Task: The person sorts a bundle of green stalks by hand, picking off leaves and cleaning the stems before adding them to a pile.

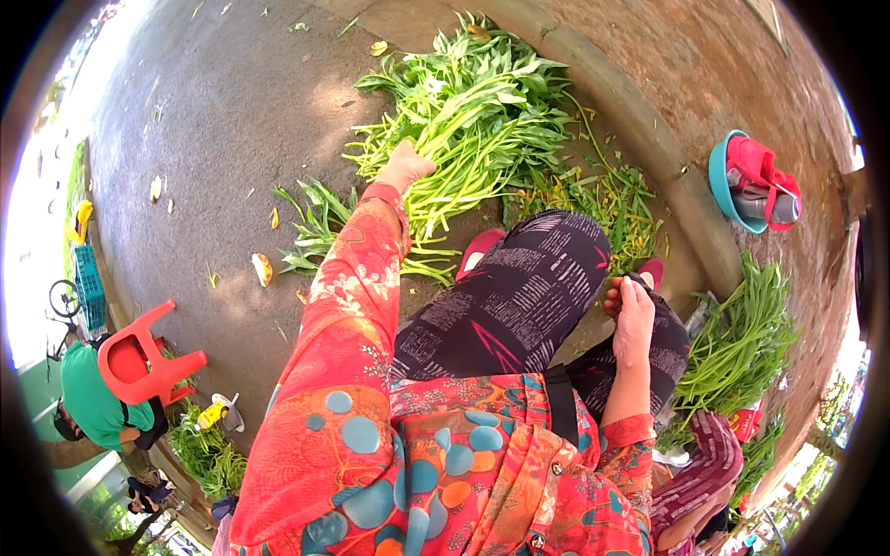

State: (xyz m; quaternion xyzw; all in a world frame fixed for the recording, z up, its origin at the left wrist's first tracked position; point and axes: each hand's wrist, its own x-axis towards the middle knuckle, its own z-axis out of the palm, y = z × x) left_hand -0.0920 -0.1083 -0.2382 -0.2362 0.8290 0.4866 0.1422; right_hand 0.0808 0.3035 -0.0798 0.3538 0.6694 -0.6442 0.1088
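Note:
A big heap of water spinach [487,120], with long pale green stems and narrow leaves, lies on the pavement in front of me. My left hand [406,167] reaches out to its left side, closed at the stems; its fingers are partly hidden. My right hand [633,320] rests by my right knee, its fingers curled in. Whatever may be inside them is too small to make out. Below the heap, on its right, lie loose trimmings [612,208] of green and yellowed leaves. A smaller bunch of greens [320,222] sits left of my left forearm.
A concrete curb [649,130] runs along the right, with a teal basin [721,181] holding a red bag beyond it. More greens [742,343] lie at right, near another person's patterned clothing [700,468]. At left stands a red plastic stool [144,357] beside a person in green [88,394].

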